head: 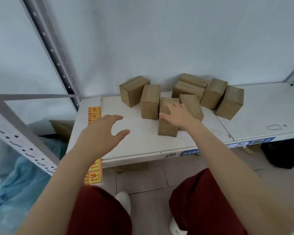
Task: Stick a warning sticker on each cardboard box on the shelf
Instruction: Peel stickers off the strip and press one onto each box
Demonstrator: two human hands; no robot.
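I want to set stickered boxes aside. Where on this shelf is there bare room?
The shelf is bare right of the boxes, out to the end. A smaller patch lies between the sticker strip and the nearest box, under the left hand. The back middle is crowded.

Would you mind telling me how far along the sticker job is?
Done: nothing visible; no cardboard boxes show a sticker. In hand: right hand rests on the nearest box; left hand hovers open above the sticker strip. Left: apparently every box.
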